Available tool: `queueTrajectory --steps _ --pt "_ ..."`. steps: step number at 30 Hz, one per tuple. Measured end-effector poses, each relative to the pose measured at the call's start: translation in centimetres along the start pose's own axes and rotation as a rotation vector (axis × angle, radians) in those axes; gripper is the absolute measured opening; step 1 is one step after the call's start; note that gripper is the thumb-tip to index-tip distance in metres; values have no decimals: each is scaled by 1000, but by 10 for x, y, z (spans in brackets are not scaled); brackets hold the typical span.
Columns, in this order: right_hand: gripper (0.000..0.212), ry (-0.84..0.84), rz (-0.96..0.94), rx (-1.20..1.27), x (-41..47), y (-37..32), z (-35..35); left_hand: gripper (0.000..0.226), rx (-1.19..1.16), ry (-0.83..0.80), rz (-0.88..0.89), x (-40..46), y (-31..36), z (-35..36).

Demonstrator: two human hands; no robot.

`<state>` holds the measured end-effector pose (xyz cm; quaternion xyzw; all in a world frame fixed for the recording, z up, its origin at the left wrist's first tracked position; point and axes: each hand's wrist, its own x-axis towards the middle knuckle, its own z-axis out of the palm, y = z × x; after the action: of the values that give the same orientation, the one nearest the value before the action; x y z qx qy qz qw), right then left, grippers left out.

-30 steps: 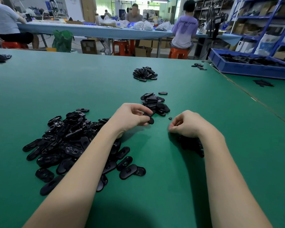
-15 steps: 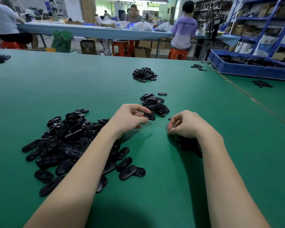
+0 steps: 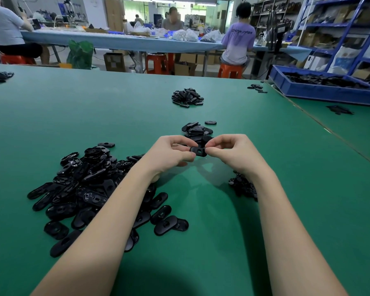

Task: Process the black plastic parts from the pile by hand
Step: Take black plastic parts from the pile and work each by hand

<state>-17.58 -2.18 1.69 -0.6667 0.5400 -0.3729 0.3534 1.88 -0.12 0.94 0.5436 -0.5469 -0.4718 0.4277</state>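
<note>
Both the left hand (image 3: 171,153) and right hand (image 3: 233,152) pinch one black plastic part (image 3: 198,151); the blue bin (image 3: 320,90) holds black parts.

Big pile (image 3: 90,184) left, small heap (image 3: 198,130) beyond hands, tray (image 3: 320,90) far right.

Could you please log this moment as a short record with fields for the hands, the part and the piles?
left hand: pinches the left end of the held part
right hand: pinches its right end
held part: black plastic, lifted off the green table
large pile: beside the left forearm
small pile: just beyond the hands
far pile: farther back
</note>
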Motion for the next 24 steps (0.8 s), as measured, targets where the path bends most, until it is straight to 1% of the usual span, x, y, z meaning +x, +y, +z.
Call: queueTrajectory --steps 4,8,14,24 --pt "2 -16 14 61 0 -1 0 27 -83 3 -16 -1 1 1" --pt "4 -27 33 87 -1 -1 -1 27 -129 -5 -18 0 0 1" --pt "3 0 60 115 0 -1 0 27 -133 -22 -19 0 -1 1" --pt "6 -20 51 54 2 -3 2 25 -123 -59 -2 -1 0 1"
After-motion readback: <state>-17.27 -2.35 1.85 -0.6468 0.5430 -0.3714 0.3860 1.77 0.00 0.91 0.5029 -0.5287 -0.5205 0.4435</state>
